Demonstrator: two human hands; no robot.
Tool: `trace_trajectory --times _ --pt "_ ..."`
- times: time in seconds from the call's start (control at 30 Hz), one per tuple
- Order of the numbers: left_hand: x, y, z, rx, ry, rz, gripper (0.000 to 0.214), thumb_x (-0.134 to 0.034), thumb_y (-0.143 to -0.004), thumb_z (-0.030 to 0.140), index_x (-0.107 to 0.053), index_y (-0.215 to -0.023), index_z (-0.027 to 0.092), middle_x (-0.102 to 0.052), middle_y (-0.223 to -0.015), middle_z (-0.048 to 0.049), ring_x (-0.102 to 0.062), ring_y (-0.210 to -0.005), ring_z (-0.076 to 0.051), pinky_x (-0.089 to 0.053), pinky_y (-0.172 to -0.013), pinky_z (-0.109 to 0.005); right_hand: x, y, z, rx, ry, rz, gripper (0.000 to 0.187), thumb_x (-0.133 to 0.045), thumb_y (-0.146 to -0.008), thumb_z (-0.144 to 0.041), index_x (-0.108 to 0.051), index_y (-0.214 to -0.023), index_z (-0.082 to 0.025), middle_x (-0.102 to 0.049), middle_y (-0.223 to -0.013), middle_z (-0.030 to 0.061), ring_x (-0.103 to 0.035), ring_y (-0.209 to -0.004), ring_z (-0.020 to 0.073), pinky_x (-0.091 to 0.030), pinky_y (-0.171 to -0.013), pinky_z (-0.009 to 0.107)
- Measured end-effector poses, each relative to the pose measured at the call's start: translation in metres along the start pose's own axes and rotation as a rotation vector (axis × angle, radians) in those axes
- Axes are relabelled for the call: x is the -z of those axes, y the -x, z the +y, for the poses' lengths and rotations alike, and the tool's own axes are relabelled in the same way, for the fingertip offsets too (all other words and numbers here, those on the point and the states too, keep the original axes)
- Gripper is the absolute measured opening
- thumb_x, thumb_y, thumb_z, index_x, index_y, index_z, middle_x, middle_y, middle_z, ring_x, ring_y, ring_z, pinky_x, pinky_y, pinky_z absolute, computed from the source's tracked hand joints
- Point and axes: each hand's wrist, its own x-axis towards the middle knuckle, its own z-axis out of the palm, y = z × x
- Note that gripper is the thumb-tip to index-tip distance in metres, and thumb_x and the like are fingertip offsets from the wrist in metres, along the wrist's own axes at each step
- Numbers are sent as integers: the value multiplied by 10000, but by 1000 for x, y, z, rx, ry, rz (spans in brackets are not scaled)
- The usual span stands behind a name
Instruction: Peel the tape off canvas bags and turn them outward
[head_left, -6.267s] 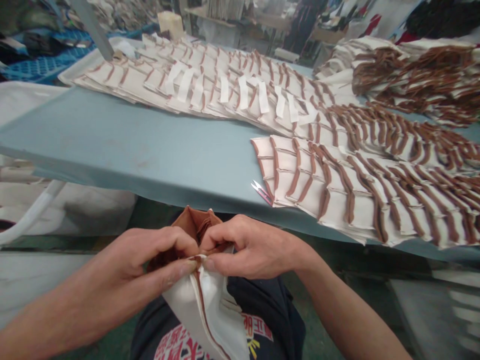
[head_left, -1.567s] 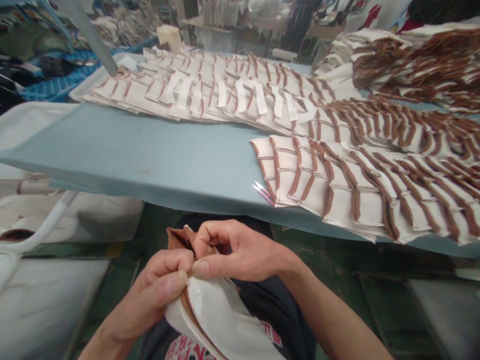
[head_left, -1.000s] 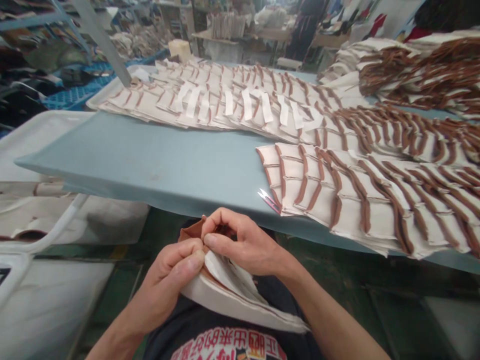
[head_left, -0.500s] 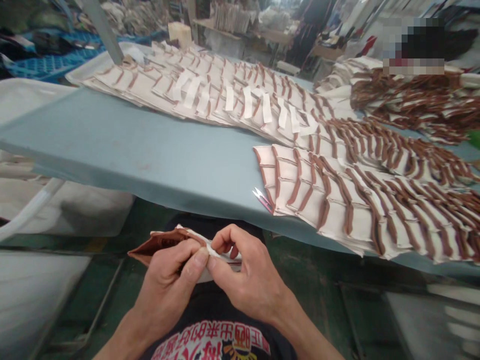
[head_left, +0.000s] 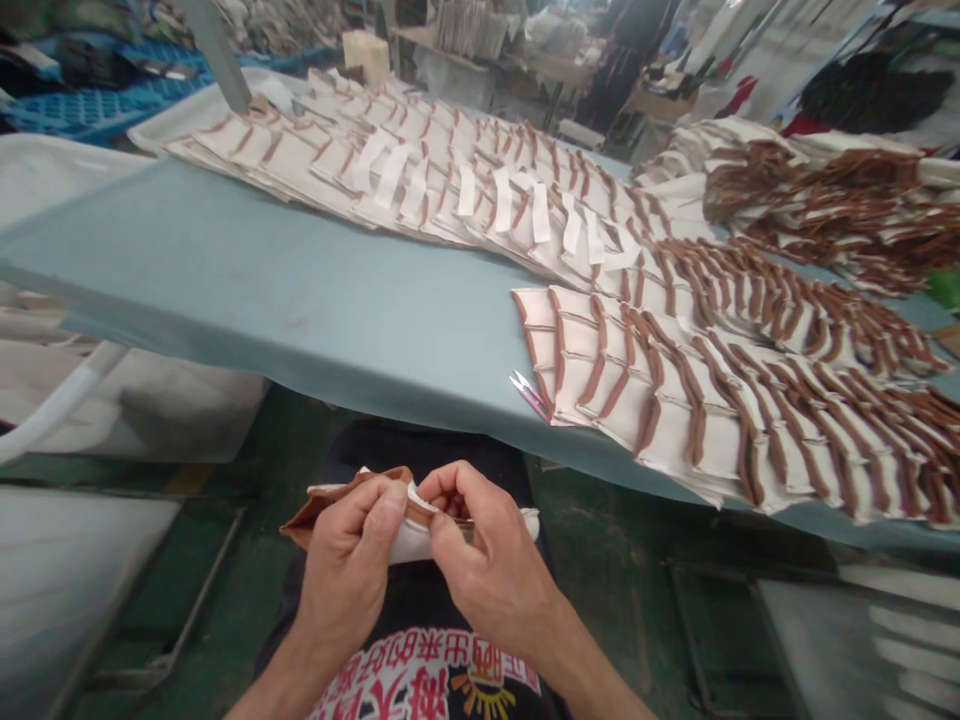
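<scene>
Both hands work in the person's lap, below the near edge of the worktop (head_left: 247, 290). The left hand (head_left: 349, 570) and the right hand (head_left: 487, 580) each have thumb and fingers pinched shut on the same folded fabric piece (head_left: 409, 520) — cream cloth with brown trim, lying flat between them, its brown end poking out to the left. The thumbs nearly meet over the cloth.

On the worktop, a small pair of thread snips (head_left: 527, 392) lies at the near edge, just beside the front row of finished pieces (head_left: 712, 410) (cream with brown bands, overlapped like shingles). A longer row (head_left: 450, 180) runs along the far edge, and a heap (head_left: 817, 200) fills the far right corner.
</scene>
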Motion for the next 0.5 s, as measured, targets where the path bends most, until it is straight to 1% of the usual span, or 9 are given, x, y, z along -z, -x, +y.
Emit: trace_trajectory --times 0.1,0.23,0.37,0.43,0.5 --pt "1 3 -8 65 58 -34 474 -635 -1064 484 -709 -712 175 -601 -651 9 -494 -558 -141 -413 -501 -230 1 8 1 39 -18 14 237 -493 -862 -180 -677 -1008 -215 -711 -923 20 -667 -836 194 -506 -772 318" --pt "-2 4 -10 104 124 -45 529 -684 -1036 570 -683 -685 175 -578 -636 15 -468 -556 -129 -421 -515 -215 5 13 2 76 -17 43 265 -462 -900 -160 -690 -1025 -208 -745 -950 31 -712 -865 187 -540 -797 296" --pt "-3 2 -6 128 165 -51 551 -706 -1022 609 -656 -675 184 -563 -631 19 -449 -544 -127 -387 -482 -206 8 17 3 139 95 181 171 -525 -932 -207 -689 -977 -211 -733 -860 16 -708 -763 178 -529 -723 286" --pt "-2 2 -4 130 158 -72 544 -716 -1021 609 -667 -682 185 -565 -634 19 -450 -542 -128 -381 -476 -207 10 19 3 198 171 246 97 -573 -919 -210 -670 -916 -220 -708 -801 0 -684 -705 170 -501 -676 283" --pt "-2 2 -3 107 123 -64 542 -734 -1016 594 -683 -664 185 -562 -618 23 -442 -535 -124 -378 -481 -209 11 21 2 257 238 305 69 -595 -886 -182 -642 -866 -229 -677 -752 -18 -655 -658 159 -475 -643 278"
